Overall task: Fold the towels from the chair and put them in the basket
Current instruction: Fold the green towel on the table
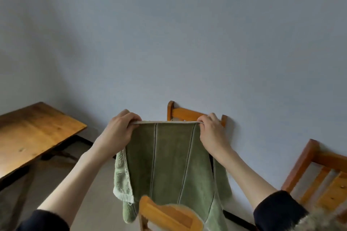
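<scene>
Towel (169, 163), green with pale lengthwise stripes, is hanging in the air in front of the person, held up by its top edge and drooping down past the chair back at the bottom of the view. The left hand (120, 129) is pinching the top left corner with curled fingers, and the right hand (212, 131) is gripping the top right corner the same way, the edge stretching taut between them. A fold of the cloth is showing its fluffy, lighter underside at the left side.

A blue-grey wall (169, 33) is filling most of the view. A wooden table (33, 133) is standing at the left. One wooden chair (187, 113) is sitting against the wall behind the towel, partly hidden by it; another (319, 178) is standing at the right; a third chair back (165, 215) is rising just in front of the towel's lower part.
</scene>
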Motion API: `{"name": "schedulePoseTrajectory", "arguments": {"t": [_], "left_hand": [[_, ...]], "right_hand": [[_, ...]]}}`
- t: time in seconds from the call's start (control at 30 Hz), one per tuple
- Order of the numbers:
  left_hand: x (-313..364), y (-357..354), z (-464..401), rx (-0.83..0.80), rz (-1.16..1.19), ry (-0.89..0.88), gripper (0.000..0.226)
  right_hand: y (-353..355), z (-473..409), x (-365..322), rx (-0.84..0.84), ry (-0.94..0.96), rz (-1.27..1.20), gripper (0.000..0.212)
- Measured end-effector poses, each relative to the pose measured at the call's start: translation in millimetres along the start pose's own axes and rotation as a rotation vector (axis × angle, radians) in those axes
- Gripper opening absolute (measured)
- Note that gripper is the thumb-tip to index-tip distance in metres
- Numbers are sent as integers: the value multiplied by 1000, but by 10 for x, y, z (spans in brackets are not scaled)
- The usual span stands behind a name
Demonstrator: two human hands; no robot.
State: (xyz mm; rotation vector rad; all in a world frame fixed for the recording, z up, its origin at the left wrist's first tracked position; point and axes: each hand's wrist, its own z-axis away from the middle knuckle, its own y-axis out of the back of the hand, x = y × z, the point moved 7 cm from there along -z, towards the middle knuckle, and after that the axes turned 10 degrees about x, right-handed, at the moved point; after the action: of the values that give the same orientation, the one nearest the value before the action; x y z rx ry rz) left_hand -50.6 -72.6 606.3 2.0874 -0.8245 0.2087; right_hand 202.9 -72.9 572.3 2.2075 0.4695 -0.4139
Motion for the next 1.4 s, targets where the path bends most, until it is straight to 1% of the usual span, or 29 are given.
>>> {"name": "schedulePoseTrajectory", "arguments": {"t": [0.07, 0.13, 0.2, 0.33, 0.47, 0.53, 0.63, 0.73, 0.8, 0.87, 0.93, 1.0, 1.1, 1.2, 1.3, 1.37, 1.4], "left_hand": [[-356, 400, 60, 103, -22, 50, 17], [-790, 777, 127, 178, -61, 112, 18], [-1286, 1126, 207, 227, -100, 190, 15], [-2192, 1735, 467, 290, -214, 347, 4], [-2798, 2242, 668, 319, -336, 393, 1], [-3066, 2438, 725, 340, -401, 422, 9], [-3474, 2660, 826, 374, -451, 518, 31], [-3841, 2843, 909, 398, -493, 588, 39], [-4070, 3023, 947, 452, -523, 633, 33], [-4278, 3225, 989, 517, -552, 685, 20], [-4470, 3394, 1044, 564, -582, 731, 10], [-4657, 3495, 1089, 583, -611, 756, 8], [-4968, 3507, 1138, 565, -628, 772, 13], [-5350, 3487, 1210, 570, -594, 819, 19], [-5800, 3464, 1312, 600, -537, 884, 14], [-6140, 3445, 1372, 602, -508, 932, 6], [-6328, 3432, 1399, 597, -492, 959, 6]], "right_hand": [[-227, -73, -401, 50, -63, -48, 22], [-507, -130, -803, 58, -106, -100, 31], [-815, -182, -1289, 35, -33, -135, 31], [-1421, -293, -2215, -39, 182, -181, 20], [-2025, -404, -2881, -98, 244, -203, 23], [-2319, -446, -3171, -124, 269, -234, 24], [-2726, -546, -3546, -139, 307, -280, 27], [-3099, -665, -3899, -122, 371, -338, 26], [-3311, -774, -4130, -98, 378, -388, 22], [-3527, -896, -4317, -89, 376, -393, 21], [-3771, -1007, -4489, -106, 391, -383, 24], [-4042, -1079, -4662, -144, 407, -388, 25], [-4476, -1121, -4869, -204, 375, -447, 18], [-4927, -1157, -5028, -279, 255, -564, 18], [-5389, -1212, -5162, -327, 137, -609, 16], [-5707, -1266, -5240, -332, 89, -595, 15], [-5870, -1285, -5280, -337, 73, -583, 15]]}}
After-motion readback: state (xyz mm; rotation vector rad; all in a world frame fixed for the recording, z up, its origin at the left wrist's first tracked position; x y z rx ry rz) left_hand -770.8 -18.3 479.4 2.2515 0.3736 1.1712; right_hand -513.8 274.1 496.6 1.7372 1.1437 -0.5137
